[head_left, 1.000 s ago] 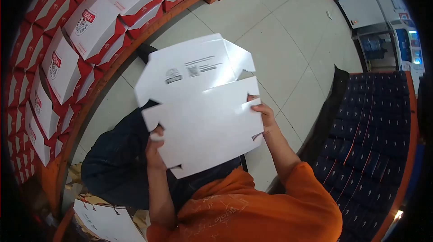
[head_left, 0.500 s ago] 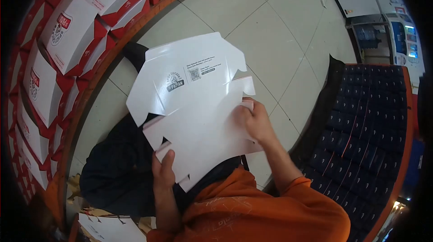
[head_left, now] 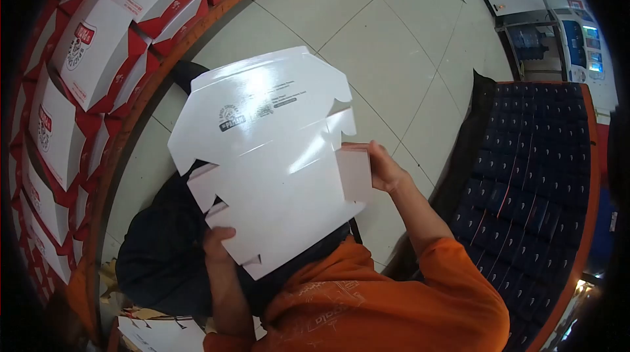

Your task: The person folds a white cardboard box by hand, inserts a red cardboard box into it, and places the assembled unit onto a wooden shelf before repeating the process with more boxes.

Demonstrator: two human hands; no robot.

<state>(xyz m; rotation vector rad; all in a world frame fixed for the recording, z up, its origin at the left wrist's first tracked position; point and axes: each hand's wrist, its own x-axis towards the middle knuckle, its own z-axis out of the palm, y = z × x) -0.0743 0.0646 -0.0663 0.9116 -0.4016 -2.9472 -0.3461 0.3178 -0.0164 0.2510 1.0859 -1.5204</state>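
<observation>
A flat white die-cut cardboard sheet (head_left: 282, 175) with printed logo and text lies tilted above my lap. My left hand (head_left: 220, 245) grips its lower left edge, the thumb on top and the fingers hidden beneath. At the right edge, my right hand (head_left: 386, 168) holds a side flap (head_left: 355, 175) that is bent up along its crease; most of its fingers are behind the flap. Notched flaps on the left side stand partly folded.
Assembled white and red boxes (head_left: 92, 50) are stacked on a wooden-edged rack (head_left: 220, 7) at left. Rows of dark blue packages (head_left: 518, 175) fill the right side. Another white sheet (head_left: 161, 333) lies at lower left, on tiled floor (head_left: 387, 37).
My right hand has shifted outward from the sheet's top to behind the right flap, which now stands up. The sheet and my left hand have moved slightly left.
</observation>
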